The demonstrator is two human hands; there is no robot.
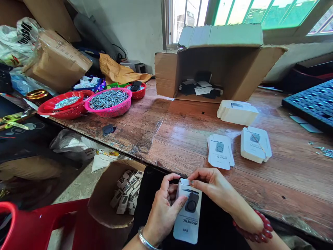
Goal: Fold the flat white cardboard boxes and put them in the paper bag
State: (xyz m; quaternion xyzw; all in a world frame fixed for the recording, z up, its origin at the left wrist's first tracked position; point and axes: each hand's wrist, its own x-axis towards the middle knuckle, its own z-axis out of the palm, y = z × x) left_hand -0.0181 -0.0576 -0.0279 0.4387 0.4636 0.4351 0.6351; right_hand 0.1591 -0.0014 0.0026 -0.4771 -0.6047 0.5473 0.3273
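By the tabletop's (179,146) near edge, a carton (189,222) is clamped in the left hand (165,211), seemingly for steadiness, its flap (185,182) pinched by the right hand (218,189).

Between the left hand (165,210) and right hand (212,184), before the table (177,149), is a small box (186,234). On the table, 3 card stacks (255,147) lie right, a large carton (166,76) behind, baskets (110,111) left. Below left, a bin carton (104,205) holds, apparently, more boxes (127,187).
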